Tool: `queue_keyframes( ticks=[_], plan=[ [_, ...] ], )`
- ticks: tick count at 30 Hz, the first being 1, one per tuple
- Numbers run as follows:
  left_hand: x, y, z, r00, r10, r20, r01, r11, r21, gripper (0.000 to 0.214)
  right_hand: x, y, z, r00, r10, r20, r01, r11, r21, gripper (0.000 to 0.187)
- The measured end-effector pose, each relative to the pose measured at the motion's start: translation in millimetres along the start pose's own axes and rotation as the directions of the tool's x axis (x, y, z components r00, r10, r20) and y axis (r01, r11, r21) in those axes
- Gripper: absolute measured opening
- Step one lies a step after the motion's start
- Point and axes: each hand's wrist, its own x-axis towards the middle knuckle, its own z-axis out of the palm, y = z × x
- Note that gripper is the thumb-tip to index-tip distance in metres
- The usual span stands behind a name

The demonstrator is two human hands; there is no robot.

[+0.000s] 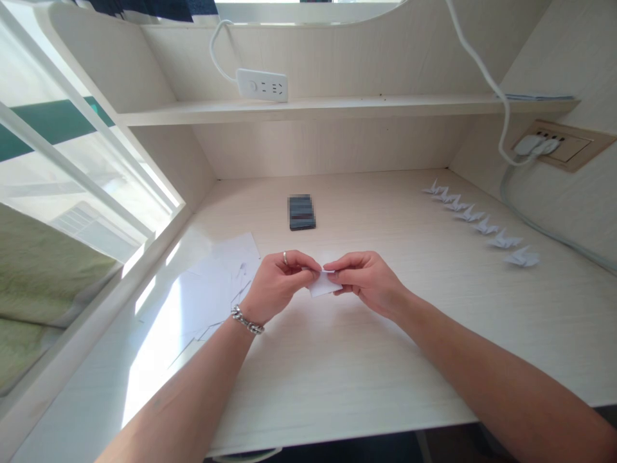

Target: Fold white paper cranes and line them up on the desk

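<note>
A small white piece of folded paper (324,286) is held between both hands above the middle of the desk. My left hand (284,283), with a ring and a chain bracelet, pinches its left side between thumb and index finger. My right hand (369,280) pinches the upper right edge, other fingers curled beneath. The fingertips of the two hands nearly meet at the paper's top edge and hide part of the folds. Loose white paper sheets (212,283) lie left of my left hand, partly behind that wrist.
Several white paper cranes (523,257) stand in a slanting row at the right. A dark, blurred-out rectangular object (302,212) lies beyond my hands. A power strip (263,85) rests on the shelf (337,108); a white cable (482,71) hangs to the wall socket (569,145).
</note>
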Motion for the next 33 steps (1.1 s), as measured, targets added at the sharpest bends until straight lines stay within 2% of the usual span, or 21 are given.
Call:
queue_keyframes(
  ticks=[7, 10, 13, 22, 25, 31, 33],
  plan=[
    [-0.7, -2.1, -0.5, 1.0, 0.023, -0.01, -0.023, 0.998, 0.064, 0.005, -2.8, -6.3, 1.0, 0.997, 0.032, 0.073, -0.033, 0.999, -0.001, 0.026],
    [-1.0, -4.6, 0.3, 1.0, 0.031, 0.005, -0.031, 0.996, 0.086, 0.005, -2.4, -5.9, 3.2, 0.999, 0.027, 0.039, -0.026, 1.0, -0.018, 0.029],
    [-1.0, -7.1, 1.7, 0.999, 0.028, 0.015, -0.029, 0.995, 0.091, 0.005, -0.9, -2.3, 3.4, 1.0, 0.029, 0.001, -0.029, 0.997, -0.078, 0.022],
    [0.6, -5.3, 0.1, 0.999, -0.022, 0.047, 0.019, 0.998, 0.065, 0.008, -1.0, -1.8, 2.4, 1.0, -0.01, -0.017, 0.006, 0.981, -0.193, 0.021],
    [1.3, -2.3, 1.1, 0.997, -0.048, 0.059, 0.048, 0.999, 0.001, 0.011, -1.1, -2.0, 2.8, 0.999, -0.024, -0.036, 0.017, 0.983, -0.183, 0.02],
    [3.8, -7.6, 2.1, 0.993, -0.114, 0.036, 0.119, 0.949, -0.293, 0.014, -1.2, -1.9, 6.8, 0.987, -0.089, -0.133, 0.064, 0.981, -0.184, 0.02],
    [3.7, -10.5, 2.2, 0.994, -0.107, 0.027, 0.11, 0.947, -0.302, 0.018, -1.5, -0.6, 8.0, 0.979, -0.137, -0.153, 0.101, 0.97, -0.222, 0.019]
  ],
)
